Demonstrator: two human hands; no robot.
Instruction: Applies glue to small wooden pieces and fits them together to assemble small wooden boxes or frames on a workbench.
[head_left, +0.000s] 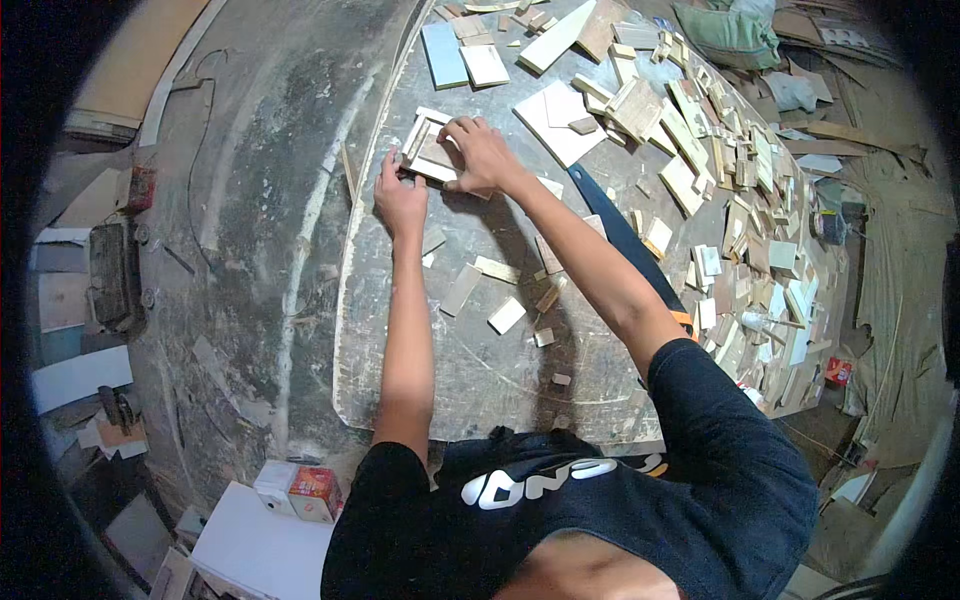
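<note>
A small rectangular wooden frame [414, 140] with pale edges lies at the far left part of the worktable. My left hand [402, 200] is closed on its near left corner, thumb and fingers at the edge. From the right, my right hand [482, 158] reaches over the frame, its fingers curled on the right side and its thumb by the near edge. Part of the frame is hidden under that hand. Close to my forearms lie loose wood offcuts, among them a grey-brown strip [461, 290] and a pale block [507, 315].
A handsaw [625, 238] with a dark blade lies beneath my right forearm. Square pale boards [560, 125] and a blue-white board [444, 56] sit farther back. Many wood scraps [735, 225] cover the table's right side. A red-and-white box [313, 493] stands at lower left.
</note>
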